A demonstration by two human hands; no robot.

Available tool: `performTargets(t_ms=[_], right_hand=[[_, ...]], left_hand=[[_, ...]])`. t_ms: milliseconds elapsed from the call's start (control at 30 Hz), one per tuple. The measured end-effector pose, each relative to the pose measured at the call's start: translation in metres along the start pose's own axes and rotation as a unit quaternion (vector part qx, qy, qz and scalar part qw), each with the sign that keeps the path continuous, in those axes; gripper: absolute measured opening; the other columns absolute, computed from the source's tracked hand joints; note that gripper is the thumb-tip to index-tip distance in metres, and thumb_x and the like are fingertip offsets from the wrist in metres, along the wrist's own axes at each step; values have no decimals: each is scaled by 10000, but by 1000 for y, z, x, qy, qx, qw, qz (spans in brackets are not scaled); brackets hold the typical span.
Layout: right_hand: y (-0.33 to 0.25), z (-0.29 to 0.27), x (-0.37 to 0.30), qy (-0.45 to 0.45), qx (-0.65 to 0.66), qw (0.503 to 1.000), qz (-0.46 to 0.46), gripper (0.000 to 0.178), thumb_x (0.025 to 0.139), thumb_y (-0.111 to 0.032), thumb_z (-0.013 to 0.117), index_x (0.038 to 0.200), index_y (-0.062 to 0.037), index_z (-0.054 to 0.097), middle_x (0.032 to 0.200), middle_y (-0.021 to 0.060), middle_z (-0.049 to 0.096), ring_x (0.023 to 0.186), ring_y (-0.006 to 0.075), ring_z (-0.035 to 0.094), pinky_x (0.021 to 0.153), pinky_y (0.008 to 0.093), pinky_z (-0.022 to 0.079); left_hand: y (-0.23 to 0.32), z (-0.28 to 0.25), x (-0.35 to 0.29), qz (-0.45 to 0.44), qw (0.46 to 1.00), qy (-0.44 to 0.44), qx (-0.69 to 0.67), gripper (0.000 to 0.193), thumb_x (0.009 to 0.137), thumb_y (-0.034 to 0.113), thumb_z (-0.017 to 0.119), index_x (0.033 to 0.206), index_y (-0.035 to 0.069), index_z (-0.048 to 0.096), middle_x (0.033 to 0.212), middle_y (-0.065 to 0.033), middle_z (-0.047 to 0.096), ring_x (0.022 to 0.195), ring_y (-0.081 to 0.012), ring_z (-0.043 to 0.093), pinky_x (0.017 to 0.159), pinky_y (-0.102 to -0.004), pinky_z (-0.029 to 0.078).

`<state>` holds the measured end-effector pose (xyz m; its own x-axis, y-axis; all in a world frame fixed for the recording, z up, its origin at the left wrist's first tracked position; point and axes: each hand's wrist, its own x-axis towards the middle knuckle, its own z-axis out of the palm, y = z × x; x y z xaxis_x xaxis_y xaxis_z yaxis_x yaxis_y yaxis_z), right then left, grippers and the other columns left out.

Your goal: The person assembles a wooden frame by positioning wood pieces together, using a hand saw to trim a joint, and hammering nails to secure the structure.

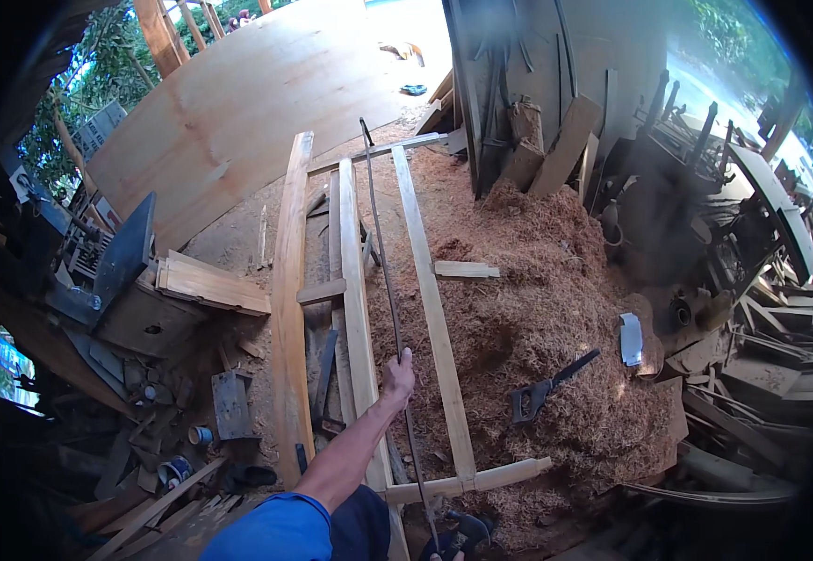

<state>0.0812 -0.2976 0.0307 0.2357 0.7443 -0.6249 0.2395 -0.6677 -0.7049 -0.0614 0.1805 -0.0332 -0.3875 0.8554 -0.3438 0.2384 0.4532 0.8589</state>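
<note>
My left hand (399,376) is closed around a long, thin metal bar clamp (387,271), about two thirds of the way down it. The clamp's hooked far end reaches the far crosspiece of a wooden frame (432,323). It slants over the gap between two long rails. At the lower picture edge, a sliver of my right hand (449,556) shows at the clamp's near end, its fingers seemingly closed on it; most of this hand is cut off. The frame's near crosspiece (509,473) passes under the clamp. A wide plank (291,280) lies left of the frame.
A hand saw (546,389) rests on a heap of wood shavings (556,309) at the right. A large plywood sheet (238,103) stands at the far left. Stacked boards (210,283), a paint can (201,436) and scrap timber (771,374) lie around the sides.
</note>
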Motion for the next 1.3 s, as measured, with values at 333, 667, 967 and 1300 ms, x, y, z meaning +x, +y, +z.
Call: performTargets(t_ms=[333, 667, 967, 1300], right_hand=[[-10, -3, -17, 83, 105, 985, 111, 697, 888, -378, 681, 1385, 53, 452, 1283, 273, 583, 1174, 420, 559, 977, 461, 442], [-97, -87, -62, 124, 324, 931, 112, 270, 932, -94, 571, 1178, 18, 558, 868, 92, 627, 695, 221, 592, 642, 315, 475], [-144, -141, 91, -92, -153, 981, -75, 262, 978, -257, 511, 1089, -21, 533, 810, 239, 667, 796, 433, 654, 710, 512, 503], [-141, -128, 106, -166, -288, 940, -71, 249, 918, -162, 447, 1050, -1, 583, 854, 220, 699, 846, 409, 689, 753, 518, 543]], left_hand=[[25, 20, -51, -54, 996, -67, -12, 487, 1010, 447, 485, 780, 27, 572, 600, -71, 536, 592, -207, 545, 561, -404, 428], [38, 2, -24, -67, 986, -124, -86, 362, 1040, 435, 419, 854, 125, 412, 534, 33, 301, 366, -111, 316, 307, -271, 261], [43, 17, -42, -67, 985, -117, -110, 352, 1044, 409, 422, 873, 101, 418, 572, 14, 319, 408, -113, 304, 330, -274, 249], [43, 21, -43, -78, 987, -108, -87, 339, 1049, 403, 407, 881, 109, 411, 572, 25, 323, 405, -101, 300, 334, -263, 245]])
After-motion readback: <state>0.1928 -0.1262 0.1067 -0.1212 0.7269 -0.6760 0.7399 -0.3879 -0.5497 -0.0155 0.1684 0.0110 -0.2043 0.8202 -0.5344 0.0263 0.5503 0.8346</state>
